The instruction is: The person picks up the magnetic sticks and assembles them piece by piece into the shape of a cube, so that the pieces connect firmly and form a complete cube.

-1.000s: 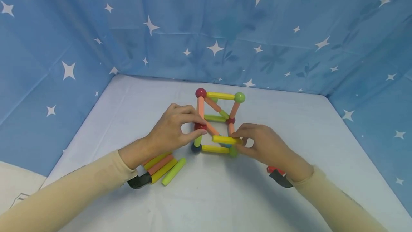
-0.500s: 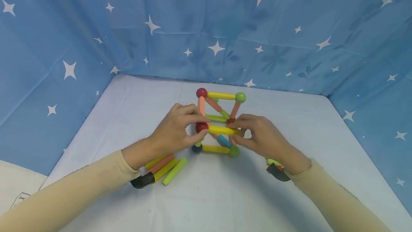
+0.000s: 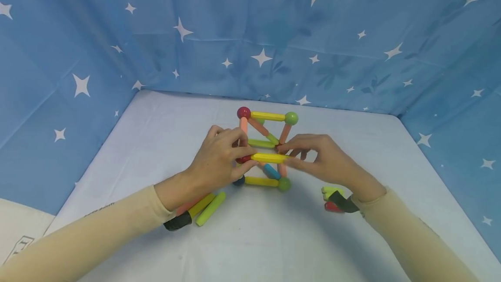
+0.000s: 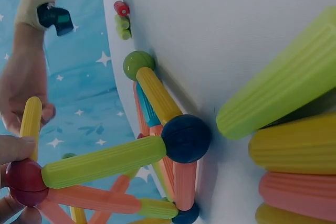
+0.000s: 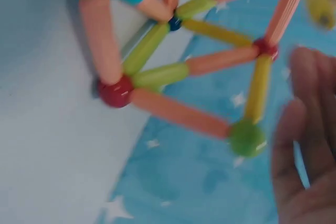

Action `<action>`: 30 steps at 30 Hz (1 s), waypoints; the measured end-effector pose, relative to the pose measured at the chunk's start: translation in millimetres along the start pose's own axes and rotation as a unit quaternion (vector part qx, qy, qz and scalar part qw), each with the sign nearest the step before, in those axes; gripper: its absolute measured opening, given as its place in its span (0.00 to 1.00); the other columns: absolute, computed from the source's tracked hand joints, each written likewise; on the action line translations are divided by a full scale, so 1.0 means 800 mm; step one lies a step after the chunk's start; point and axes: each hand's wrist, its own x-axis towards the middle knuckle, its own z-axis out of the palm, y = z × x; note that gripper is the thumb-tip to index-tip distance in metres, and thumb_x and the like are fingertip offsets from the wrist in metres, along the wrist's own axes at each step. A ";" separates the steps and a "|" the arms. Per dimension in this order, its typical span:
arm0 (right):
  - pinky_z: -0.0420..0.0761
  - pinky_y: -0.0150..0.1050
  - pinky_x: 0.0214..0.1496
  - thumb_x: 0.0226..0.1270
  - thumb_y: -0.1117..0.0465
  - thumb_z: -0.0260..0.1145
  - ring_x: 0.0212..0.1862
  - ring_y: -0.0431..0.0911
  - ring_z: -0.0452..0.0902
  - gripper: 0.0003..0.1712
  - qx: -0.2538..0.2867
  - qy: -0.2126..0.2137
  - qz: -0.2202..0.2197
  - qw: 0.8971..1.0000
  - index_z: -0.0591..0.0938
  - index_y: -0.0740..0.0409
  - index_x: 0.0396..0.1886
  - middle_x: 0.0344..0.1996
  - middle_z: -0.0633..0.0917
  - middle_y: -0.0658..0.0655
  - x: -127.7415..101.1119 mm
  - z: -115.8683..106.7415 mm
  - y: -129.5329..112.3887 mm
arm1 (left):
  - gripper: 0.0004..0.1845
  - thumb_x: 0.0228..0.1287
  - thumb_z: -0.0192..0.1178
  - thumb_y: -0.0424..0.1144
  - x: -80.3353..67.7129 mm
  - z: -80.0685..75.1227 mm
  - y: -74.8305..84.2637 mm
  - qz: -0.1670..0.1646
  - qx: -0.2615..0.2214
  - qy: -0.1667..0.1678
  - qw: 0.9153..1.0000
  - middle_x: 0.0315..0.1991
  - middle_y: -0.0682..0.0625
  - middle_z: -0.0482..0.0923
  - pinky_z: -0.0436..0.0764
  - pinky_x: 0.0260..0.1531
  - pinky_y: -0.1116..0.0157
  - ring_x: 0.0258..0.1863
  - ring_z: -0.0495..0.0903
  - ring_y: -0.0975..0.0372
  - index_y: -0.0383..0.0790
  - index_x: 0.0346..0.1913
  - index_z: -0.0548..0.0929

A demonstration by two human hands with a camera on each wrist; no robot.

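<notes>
A frame of coloured magnetic rods and balls stands on the table. My left hand (image 3: 221, 156) pinches a red ball (image 4: 26, 183) at its near upper corner, fingertips also at the base of a yellow rod (image 3: 269, 158). That rod juts rightward from the ball, its far end free in the right wrist view. My right hand (image 3: 330, 160) is beside that end, fingers apart and holding nothing. Below, a dark blue ball (image 4: 186, 138) joins a lime rod (image 4: 105, 161) to the base. A green ball (image 3: 284, 184) forms the near right base corner.
Loose rods, including a lime rod (image 3: 211, 209), lie left of the frame, partly under the left forearm. Short lime pieces (image 3: 332, 193) and a red piece (image 3: 333, 206) lie to the right. A starry blue curtain (image 3: 274, 34) hangs behind the white table (image 3: 242, 243).
The right hand brought the yellow rod leftward and up against the red ball, then let go and drew slightly right. The left fingers shifted forward over the joint.
</notes>
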 end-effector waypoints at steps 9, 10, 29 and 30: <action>0.85 0.39 0.40 0.84 0.54 0.46 0.37 0.51 0.88 0.26 0.155 0.137 0.129 0.970 0.83 0.70 0.50 0.37 0.85 0.66 0.031 -0.015 0.091 | 0.12 0.53 0.79 0.45 -0.005 0.002 -0.003 0.001 -0.004 0.022 1.000 0.36 0.52 0.72 0.66 0.40 0.53 0.28 0.71 0.62 0.48 0.40 0.93; 0.85 0.39 0.41 0.85 0.53 0.45 0.38 0.51 0.88 0.27 0.156 0.134 0.153 0.966 0.82 0.70 0.51 0.38 0.85 0.67 0.034 -0.013 0.103 | 0.12 0.53 0.79 0.45 -0.007 0.002 -0.003 0.000 -0.004 0.022 1.000 0.36 0.52 0.72 0.66 0.40 0.53 0.28 0.72 0.62 0.48 0.40 0.93; 0.64 0.60 0.70 0.78 0.66 0.55 0.65 0.58 0.69 0.24 0.140 -0.057 0.230 0.961 0.74 0.62 0.70 0.66 0.76 0.63 0.080 0.032 0.184 | 0.11 0.56 0.77 0.45 -0.012 0.007 0.007 -0.003 -0.019 0.026 0.999 0.38 0.52 0.74 0.66 0.40 0.54 0.29 0.73 0.63 0.48 0.42 0.93; 0.63 0.60 0.70 0.77 0.65 0.57 0.64 0.58 0.69 0.24 0.117 -0.058 0.226 0.965 0.74 0.60 0.70 0.65 0.76 0.62 0.081 0.032 0.184 | 0.11 0.56 0.77 0.45 -0.012 0.007 0.007 -0.003 -0.021 0.026 0.999 0.38 0.52 0.74 0.66 0.40 0.54 0.29 0.73 0.63 0.48 0.42 0.93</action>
